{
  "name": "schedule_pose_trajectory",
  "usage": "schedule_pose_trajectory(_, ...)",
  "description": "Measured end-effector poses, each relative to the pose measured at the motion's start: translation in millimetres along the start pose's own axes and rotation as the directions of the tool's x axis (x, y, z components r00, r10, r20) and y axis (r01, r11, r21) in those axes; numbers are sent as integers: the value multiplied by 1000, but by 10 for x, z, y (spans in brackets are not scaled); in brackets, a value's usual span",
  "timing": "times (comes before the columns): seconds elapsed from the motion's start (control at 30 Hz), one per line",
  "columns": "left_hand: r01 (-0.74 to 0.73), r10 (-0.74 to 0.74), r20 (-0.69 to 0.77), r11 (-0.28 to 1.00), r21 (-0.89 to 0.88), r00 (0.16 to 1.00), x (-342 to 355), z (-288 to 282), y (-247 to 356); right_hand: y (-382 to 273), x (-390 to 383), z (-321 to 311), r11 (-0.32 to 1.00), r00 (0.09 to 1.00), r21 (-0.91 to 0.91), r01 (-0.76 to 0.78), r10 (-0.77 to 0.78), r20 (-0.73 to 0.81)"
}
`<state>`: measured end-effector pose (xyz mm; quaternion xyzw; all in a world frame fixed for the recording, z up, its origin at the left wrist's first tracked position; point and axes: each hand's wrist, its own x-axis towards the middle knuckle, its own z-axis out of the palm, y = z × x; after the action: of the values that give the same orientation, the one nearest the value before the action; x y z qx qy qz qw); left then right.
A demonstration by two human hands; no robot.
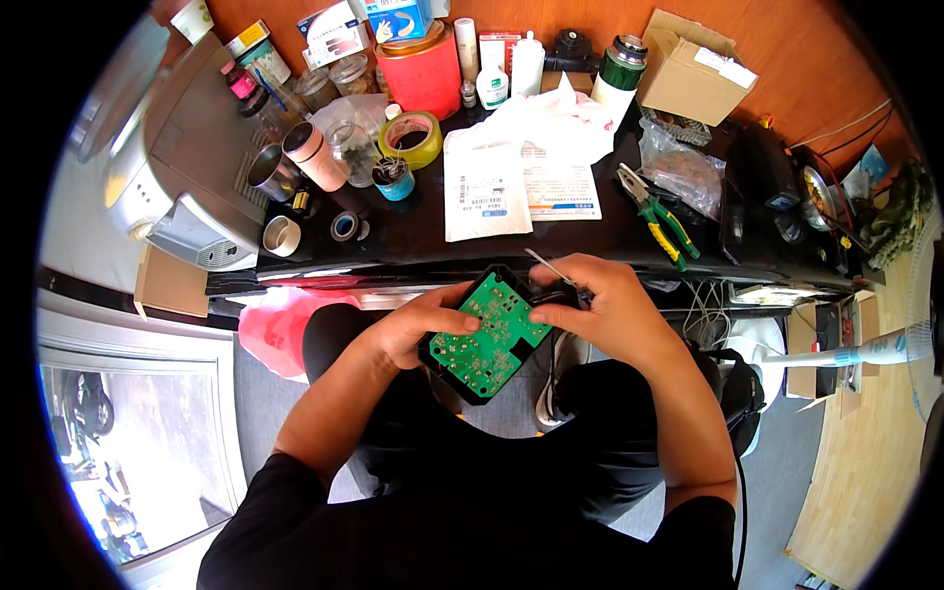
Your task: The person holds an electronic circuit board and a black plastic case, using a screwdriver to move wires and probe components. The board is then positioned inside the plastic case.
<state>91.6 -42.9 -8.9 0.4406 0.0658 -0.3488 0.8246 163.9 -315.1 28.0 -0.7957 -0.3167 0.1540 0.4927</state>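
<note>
Over my lap I hold a green circuit board (501,339) set in a black plastic housing, its soldered side facing up and the whole tilted. My left hand (418,329) grips it by the left edge, thumb lying on the board. At the upper right edge is my right hand (595,300), closed, its thumb tip by the board. A thin grey strip (543,264) sticks out from its fingers; whether this is a tool or a wire I cannot tell. Something dark beneath those fingers is mostly hidden.
Beyond my hands runs a black desk (393,246). It bears white paper packets (487,192), green-handled pliers (661,221), yellow tape (411,138), a pink tumbler (313,155), a green flask (621,74) and a red canister (421,74). A pink bag (285,329) hangs below left; loose cables (703,305) dangle right.
</note>
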Motion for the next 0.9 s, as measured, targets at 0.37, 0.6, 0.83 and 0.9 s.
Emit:
schedule_pose_trajectory(0.37, -47, 49, 72, 998, -38, 996, -95, -90, 20, 253, -63, -13, 936, 992, 335, -111, 84, 94)
schedule_pose_trajectory(0.6, -16, 16, -17, 999, 32, 1000, -109, 8, 77, 62, -66, -98, 991, 1000, 132, 19, -21, 17)
schedule_pose_trajectory(0.83, 36, -37, 0, 982, 185, 999, -61, -29, -11, -193, -2, -163, 951, 986, -281, 131, -95, 138)
schedule_pose_trajectory(0.9, 14, -16, 10, 985, 170, 1000, -66, -22, -2, -224, 13, -206, 923, 983, -354, 149, -98, 156)
